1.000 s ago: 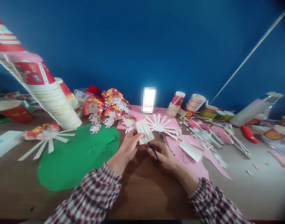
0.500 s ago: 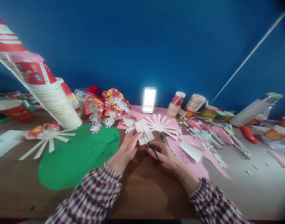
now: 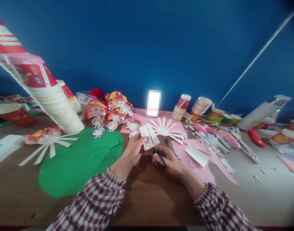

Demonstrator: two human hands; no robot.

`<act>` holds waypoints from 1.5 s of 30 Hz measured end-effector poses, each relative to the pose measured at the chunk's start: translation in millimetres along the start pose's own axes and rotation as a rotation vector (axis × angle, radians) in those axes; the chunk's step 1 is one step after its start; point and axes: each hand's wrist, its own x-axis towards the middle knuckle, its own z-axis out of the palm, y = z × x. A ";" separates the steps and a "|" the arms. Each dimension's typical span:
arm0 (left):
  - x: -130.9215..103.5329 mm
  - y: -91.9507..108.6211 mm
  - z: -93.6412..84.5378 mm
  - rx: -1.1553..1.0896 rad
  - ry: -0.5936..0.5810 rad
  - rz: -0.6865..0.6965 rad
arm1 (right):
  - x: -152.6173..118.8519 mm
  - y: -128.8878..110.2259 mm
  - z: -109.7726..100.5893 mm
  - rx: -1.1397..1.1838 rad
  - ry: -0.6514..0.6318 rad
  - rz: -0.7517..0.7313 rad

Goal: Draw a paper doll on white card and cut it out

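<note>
A small cream piece of paper with dark drawn lines (image 3: pixel 150 136) is pinched between the thumb and fingers of my left hand (image 3: pixel 133 149). Just right of it, my right hand (image 3: pixel 168 160) is closed on black-handled scissors (image 3: pixel 160 158), whose blades are mostly hidden near the paper's lower edge. Behind the paper lies a white fan of strips cut from a cup (image 3: pixel 163 131) on a pink sheet (image 3: pixel 143 115). A pen (image 3: pixel 171 146) rests beyond my right hand.
Left are a green sheet (image 3: pixel 81 163), a tall leaning cup stack (image 3: pixel 57 106) and paper figures with red-yellow rims (image 3: pixel 96 112). Right are pink paper (image 3: pixel 204 170) with scraps, markers (image 3: pixel 216 141), a red object (image 3: pixel 256 138) and short cup stacks (image 3: pixel 201 107). A bright blurred screen (image 3: pixel 153 103) stands behind.
The drawn paper has tilted slightly in my left hand. The scissor handle in my right hand has shifted a little to the right.
</note>
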 end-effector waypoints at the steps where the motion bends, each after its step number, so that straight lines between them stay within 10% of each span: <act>1: -0.2 0.2 0.3 -0.001 0.000 -0.003 | -0.2 -0.6 0.0 0.008 -0.005 0.011; 35: 1.5 -0.8 -5.8 -0.105 -0.050 0.003 | -0.8 -4.4 -2.2 0.049 -0.024 0.019; 45: 6.7 4.3 -10.7 -0.143 0.168 0.039 | -0.1 -4.4 -3.3 0.036 -0.008 0.030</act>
